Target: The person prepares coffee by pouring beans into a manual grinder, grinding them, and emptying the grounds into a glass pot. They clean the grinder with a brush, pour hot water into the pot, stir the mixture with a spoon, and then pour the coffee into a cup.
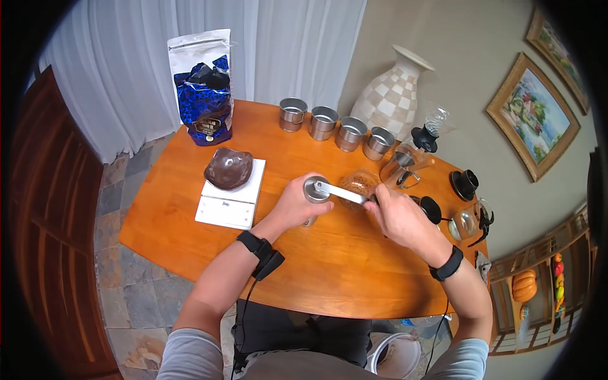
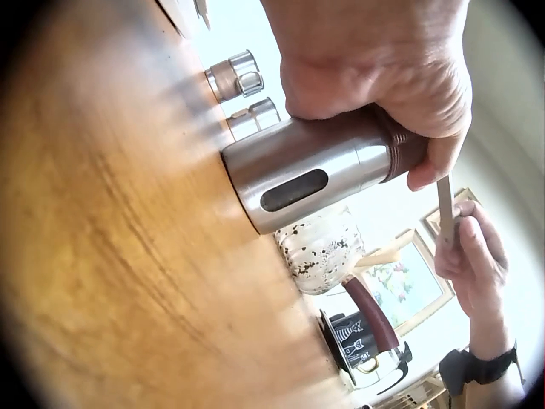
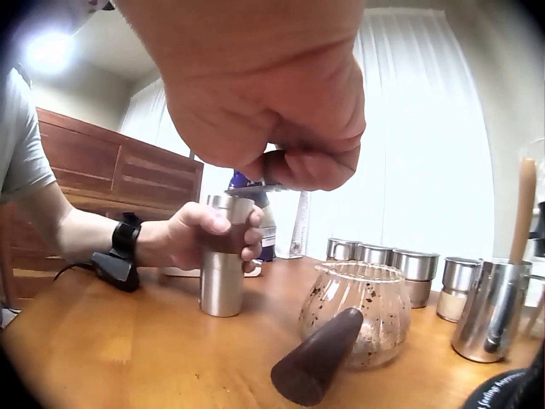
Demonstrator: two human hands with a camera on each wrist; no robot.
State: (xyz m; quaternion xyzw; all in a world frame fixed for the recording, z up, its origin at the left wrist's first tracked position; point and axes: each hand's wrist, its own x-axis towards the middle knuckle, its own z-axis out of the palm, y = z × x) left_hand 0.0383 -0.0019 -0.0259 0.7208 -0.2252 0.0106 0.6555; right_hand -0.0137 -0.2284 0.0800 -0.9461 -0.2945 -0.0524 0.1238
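Observation:
A silver hand coffee grinder (image 2: 298, 170) with a dark band stands upright on the wooden table. My left hand (image 1: 294, 201) wraps round its upper part, thumb at the top. From the grinder's top a flat metal crank (image 1: 342, 192) reaches out to the right. My right hand (image 1: 402, 218) grips the crank's outer end, its knob mostly hidden in the curled fingers. Beside the grinder, below the right hand, sits a ribbed glass vessel (image 3: 358, 315) with dark specks inside and a dark side handle (image 3: 319, 358).
On the left, a brown bowl (image 1: 229, 170) rests on a white scale (image 1: 228, 212), with a blue-and-white bag (image 1: 204, 95) behind. Several metal cups (image 1: 323, 125) line the back edge near a checkered vase (image 1: 389, 92). A metal pitcher (image 3: 492, 315) and glass pot (image 1: 464, 223) stand right.

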